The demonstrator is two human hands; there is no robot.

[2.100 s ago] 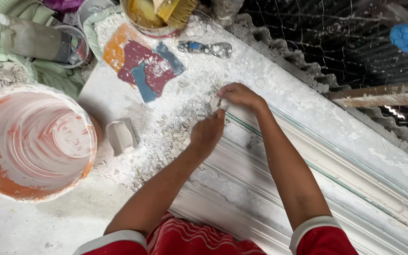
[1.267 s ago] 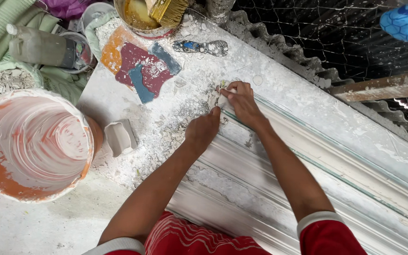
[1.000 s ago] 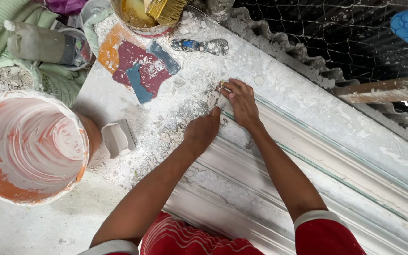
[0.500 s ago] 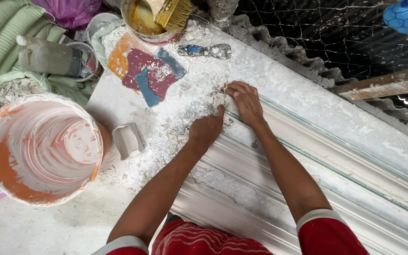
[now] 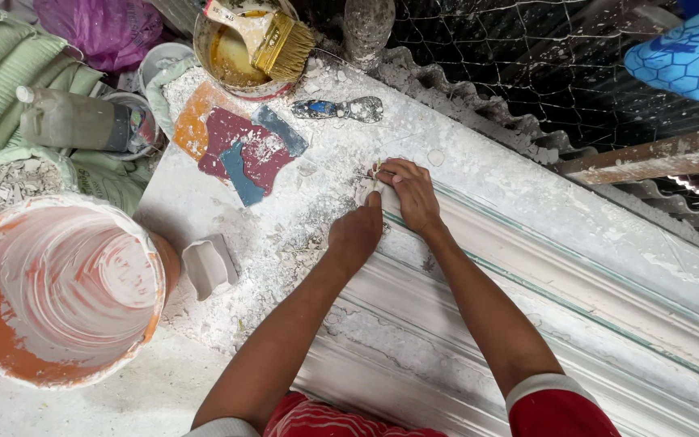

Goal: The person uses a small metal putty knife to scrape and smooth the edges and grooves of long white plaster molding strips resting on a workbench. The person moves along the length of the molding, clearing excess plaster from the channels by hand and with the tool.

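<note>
Both hands meet at the end of a long white moulding (image 5: 527, 299) that runs down to the right across the slab (image 5: 479, 174). The right hand (image 5: 411, 194) is curled narrow, fingertips pinching a small pale bit at the moulding's top corner; what the bit is cannot be made out. The left hand (image 5: 356, 235) is half closed and presses on the moulding just beside it, thumb touching the same corner. Loose white crumbs (image 5: 301, 243) lie all around the fingers.

That corner looks thin and brittle, so I judge a hard pinch or twist could snap off more than the bit itself, and the left hand's weight could crack the edge. Crumbs under the moulding could let it rock. A small grey block (image 5: 208, 265) sits near the left forearm, and an orange bucket (image 5: 58, 287) coated white stands beyond it; a backward elbow could knock either. Well apart, a brush (image 5: 264, 36) rests in a pot (image 5: 232, 57)
</note>
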